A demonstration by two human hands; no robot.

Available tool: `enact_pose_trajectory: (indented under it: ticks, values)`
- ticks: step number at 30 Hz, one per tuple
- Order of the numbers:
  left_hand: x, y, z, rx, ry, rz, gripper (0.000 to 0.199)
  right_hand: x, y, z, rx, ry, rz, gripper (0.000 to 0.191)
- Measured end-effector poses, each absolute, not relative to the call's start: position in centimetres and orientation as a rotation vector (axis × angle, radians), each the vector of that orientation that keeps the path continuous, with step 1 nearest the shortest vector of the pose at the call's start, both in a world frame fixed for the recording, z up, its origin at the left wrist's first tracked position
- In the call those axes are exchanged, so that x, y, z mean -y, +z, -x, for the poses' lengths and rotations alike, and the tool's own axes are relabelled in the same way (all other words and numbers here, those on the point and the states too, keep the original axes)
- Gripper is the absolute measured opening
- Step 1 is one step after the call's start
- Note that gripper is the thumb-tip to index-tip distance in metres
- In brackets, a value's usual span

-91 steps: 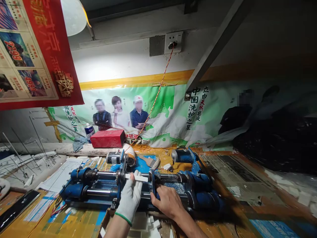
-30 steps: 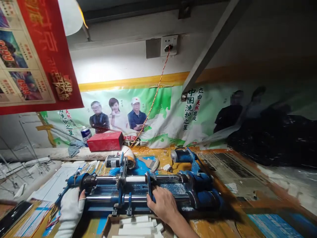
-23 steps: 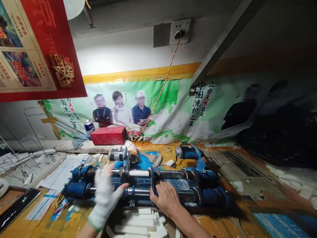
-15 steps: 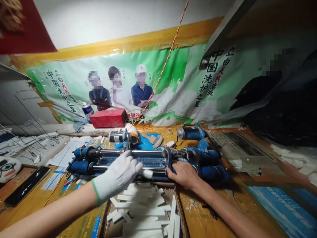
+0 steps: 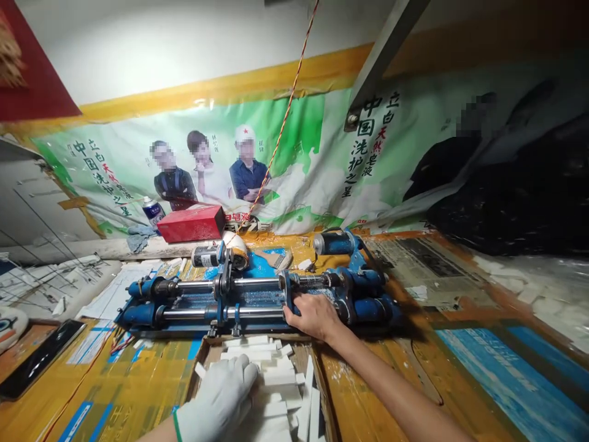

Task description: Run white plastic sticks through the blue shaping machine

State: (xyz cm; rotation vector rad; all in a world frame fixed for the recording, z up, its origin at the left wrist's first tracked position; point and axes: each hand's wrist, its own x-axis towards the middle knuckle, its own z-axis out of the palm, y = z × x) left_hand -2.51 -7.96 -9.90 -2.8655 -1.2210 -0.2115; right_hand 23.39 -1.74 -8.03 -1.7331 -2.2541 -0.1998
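Note:
A blue machine (image 5: 257,316) with two shiny rods, motors and a threaded screw lies across the bench. My bare right hand (image 5: 315,316) is at its right half, fingers curled round an upright blue bracket (image 5: 286,291) on the rods; the fingertips are partly hidden. Nearer to me, my left hand (image 5: 225,390), in a white knitted glove with a green cuff, is over a shallow box (image 5: 327,411) of white strips (image 5: 276,377). Its fingers are bent down and closed among the strips, and what lies under them is hidden.
Behind the machine are a red box (image 5: 191,224), a spray can (image 5: 153,210) and a brush (image 5: 276,259). A black phone (image 5: 41,359) lies at left, near thin metal rods. A twisted cord (image 5: 288,113) hangs down in front of the green poster (image 5: 304,132).
My left hand has come away from the machine's rods and dropped toward me onto the white strips. My right hand stays at the bracket. The whole view has shifted slightly.

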Motion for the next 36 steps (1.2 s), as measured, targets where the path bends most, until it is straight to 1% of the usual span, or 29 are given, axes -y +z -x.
enact_pose_trajectory:
  ticks: [4, 7, 9, 11, 15, 18, 20, 23, 25, 27, 29, 30, 33, 36]
  values:
    - [3.3, -5.7, 2.3, 0.810, -0.663, 2.651, 0.021, 1.8, -7.8, -23.1, 2.232, -0.237, 1.683, 0.037]
    - [-1.0, -3.1, 1.9, 0.674, -0.802, 2.465, 0.024, 1.8, -7.8, -23.0, 2.214, -0.213, 1.668, 0.035]
    - [-3.3, -2.7, 1.8, 0.703, -0.766, 2.440, 0.025, 1.8, -7.8, -23.0, 2.208, -0.171, 1.671, 0.034]
    - [-4.7, -3.1, 1.8, 0.750, -0.647, 2.460, 0.028, 1.8, -7.9, -23.2, 2.207, -0.145, 1.679, 0.034]
    - [-5.6, -3.8, 2.1, 0.790, -0.449, 2.452, 0.040, 1.9, -7.8, -23.2, 2.202, -0.118, 1.700, 0.033]
    - [-5.7, -3.7, 1.9, 0.819, -0.358, 2.458, 0.042, 1.9, -7.5, -22.4, 2.187, -0.075, 1.710, 0.031]
    - [-5.5, -3.5, 1.6, 0.817, -0.340, 2.470, 0.043, 1.9, -7.3, -21.5, 2.174, -0.042, 1.707, 0.029]
    - [-4.8, -3.1, 2.6, 0.799, -0.443, 2.444, 0.047, 1.9, -7.2, -20.0, 2.147, -0.002, 1.697, 0.027]
    - [-4.0, -3.2, 5.1, 0.863, -0.573, 2.361, 0.050, 1.8, -7.5, -19.3, 2.126, -0.016, 1.693, 0.025]
    - [-3.4, -3.9, 9.1, 1.059, -0.769, 2.189, 0.050, 1.8, -8.0, -19.0, 2.101, -0.065, 1.688, 0.023]
    - [-3.1, -5.1, 13.5, 1.359, -0.969, 1.903, 0.044, 1.6, -8.5, -18.9, 2.080, -0.124, 1.676, 0.021]
    - [-3.1, -5.8, 15.4, 1.502, -1.007, 1.771, 0.038, 1.5, -8.7, -19.0, 2.073, -0.152, 1.664, 0.021]
    - [-3.0, -7.3, 18.6, 1.754, -0.874, 1.623, 0.026, 1.3, -9.2, -19.0, 2.068, -0.223, 1.627, 0.021]
    - [-2.9, -7.4, 17.8, 1.796, -0.763, 1.666, 0.023, 1.1, -9.4, -19.0, 2.093, -0.255, 1.612, 0.022]
